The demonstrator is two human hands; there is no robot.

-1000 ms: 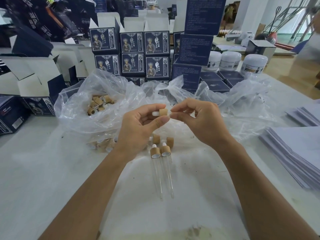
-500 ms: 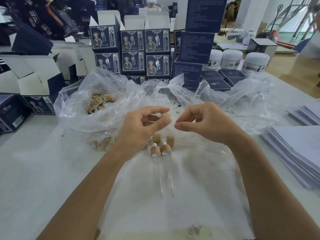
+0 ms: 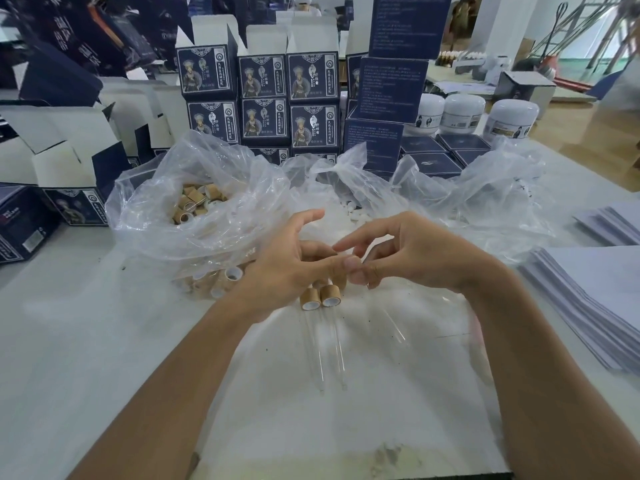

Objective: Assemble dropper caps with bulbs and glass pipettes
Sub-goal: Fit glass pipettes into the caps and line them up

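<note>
Left hand (image 3: 287, 268) and right hand (image 3: 412, 254) meet over two finished droppers (image 3: 320, 297) on table (image 3: 69, 341). Right pinches glass pipette (image 3: 388, 317); left fingers curled, grip unclear.

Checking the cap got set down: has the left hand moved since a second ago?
Yes. The left hand has dropped toward the two finished droppers lying on the table, its thumb now just above their caps.
</note>
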